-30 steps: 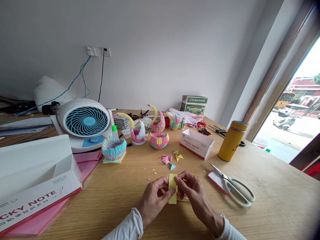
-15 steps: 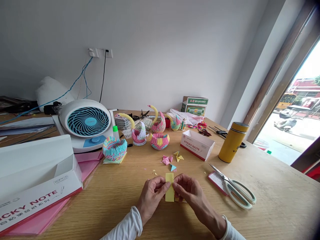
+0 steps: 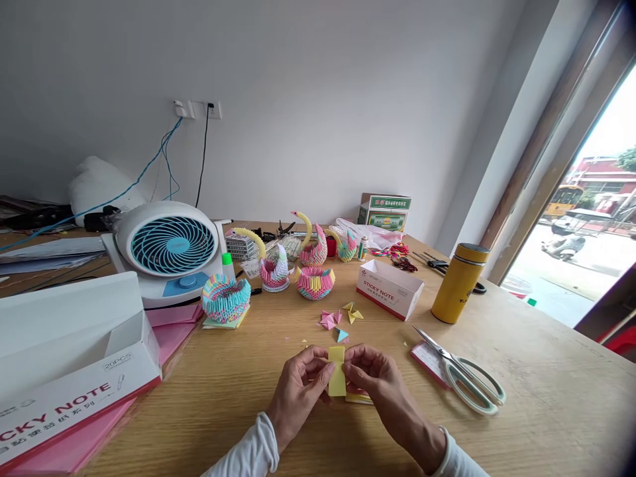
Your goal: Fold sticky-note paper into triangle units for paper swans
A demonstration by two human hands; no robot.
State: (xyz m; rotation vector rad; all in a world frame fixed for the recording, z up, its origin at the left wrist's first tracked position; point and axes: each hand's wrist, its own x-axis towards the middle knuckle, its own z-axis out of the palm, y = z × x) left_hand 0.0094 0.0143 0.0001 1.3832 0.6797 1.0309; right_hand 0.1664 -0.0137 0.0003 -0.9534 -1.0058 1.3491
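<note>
Between my two hands stands a narrow strip of yellow paper (image 3: 336, 381), held upright just above the table. My left hand (image 3: 304, 384) pinches its left edge with the thumb on the front face. On the opposite edge, the thumb and fingers of my right hand (image 3: 377, 377) close on the strip. Under my right hand a small stack of paper strips (image 3: 358, 399) lies partly hidden. Just beyond my fingers are folded paper triangles: a blue one (image 3: 341, 335), several pink ones (image 3: 330, 319) and yellow ones (image 3: 352, 314).
Scissors (image 3: 470, 377) lie on a small notepad (image 3: 426, 361) at the right, near a yellow flask (image 3: 460, 285). A sticky note box (image 3: 390, 291) and folded-paper swans (image 3: 314, 252) stand farther back. On the left are a fan (image 3: 173, 245) and a larger open box (image 3: 74, 391).
The paper strip has tipped a little and looks slightly shorter. More of the stack shows beneath my right hand. Both hands keep their grip, and the camera view has shifted slightly.
</note>
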